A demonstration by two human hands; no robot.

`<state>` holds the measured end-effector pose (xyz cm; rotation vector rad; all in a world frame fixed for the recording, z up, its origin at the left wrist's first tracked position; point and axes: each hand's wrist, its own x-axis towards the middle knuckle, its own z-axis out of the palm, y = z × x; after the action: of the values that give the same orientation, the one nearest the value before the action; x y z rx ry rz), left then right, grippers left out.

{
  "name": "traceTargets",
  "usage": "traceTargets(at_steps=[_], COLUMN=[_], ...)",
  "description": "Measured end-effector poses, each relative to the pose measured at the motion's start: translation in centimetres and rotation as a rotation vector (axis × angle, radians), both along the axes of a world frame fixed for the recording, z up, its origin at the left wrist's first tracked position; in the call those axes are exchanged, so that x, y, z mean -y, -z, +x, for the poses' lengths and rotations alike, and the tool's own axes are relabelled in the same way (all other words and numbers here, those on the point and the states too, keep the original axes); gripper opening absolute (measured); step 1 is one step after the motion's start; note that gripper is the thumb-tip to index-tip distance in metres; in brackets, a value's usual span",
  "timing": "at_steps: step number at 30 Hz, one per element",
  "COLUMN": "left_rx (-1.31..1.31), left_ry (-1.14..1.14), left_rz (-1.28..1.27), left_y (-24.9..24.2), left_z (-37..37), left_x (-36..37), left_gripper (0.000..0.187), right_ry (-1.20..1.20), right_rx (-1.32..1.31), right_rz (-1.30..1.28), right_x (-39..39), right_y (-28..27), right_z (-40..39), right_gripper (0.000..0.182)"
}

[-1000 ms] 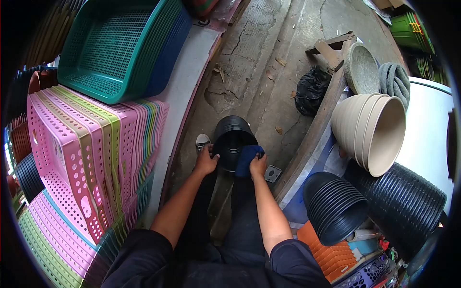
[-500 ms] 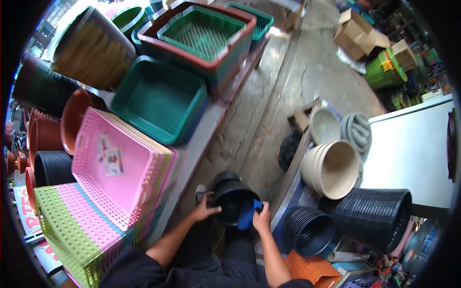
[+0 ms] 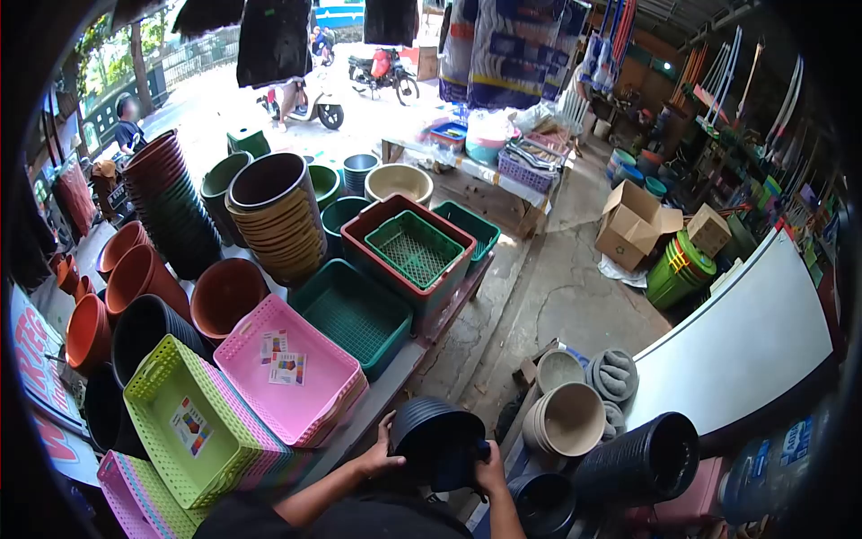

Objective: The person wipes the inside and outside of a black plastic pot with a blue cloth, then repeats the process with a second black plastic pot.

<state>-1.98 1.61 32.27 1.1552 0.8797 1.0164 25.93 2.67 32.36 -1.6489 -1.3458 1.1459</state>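
Holding black pot (image 3: 437, 424) low, close in front of the body, between left and right goods. Tipped, mouth toward near side, likely so the inside is reachable. 2 hands on opposite sides, probably to stop it rolling.

Left hand (image 3: 382, 454): wide, thumb well off the fingers, at the pot's left side; firm contact can't tell. Right hand (image 3: 491, 469): fingers curled in on what looks like a dark cloth (image 3: 456, 464) at the right side of the mouth; grip on the rim itself can't tell. Both forearms angle in from the near edge.

Right: cream pots (image 3: 575, 419) nested, tilted, likely to save space. Left: pink baskets (image 3: 292, 359), also nested. Far: cardboard box (image 3: 628, 225) on the floor.
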Motion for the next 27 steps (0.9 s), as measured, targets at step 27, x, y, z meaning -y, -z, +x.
traceTargets(at_steps=[27], left_rx=[0.024], left_ry=[-0.416], left_rz=[0.019], left_y=[-4.1], left_z=[4.2], left_x=[-1.9], left_gripper=[0.127], right_ry=[-0.546], right_rx=[-0.308], right_rz=[-0.234], right_x=[-3.4], right_y=[-8.0], right_z=[-8.5], right_gripper=[0.036])
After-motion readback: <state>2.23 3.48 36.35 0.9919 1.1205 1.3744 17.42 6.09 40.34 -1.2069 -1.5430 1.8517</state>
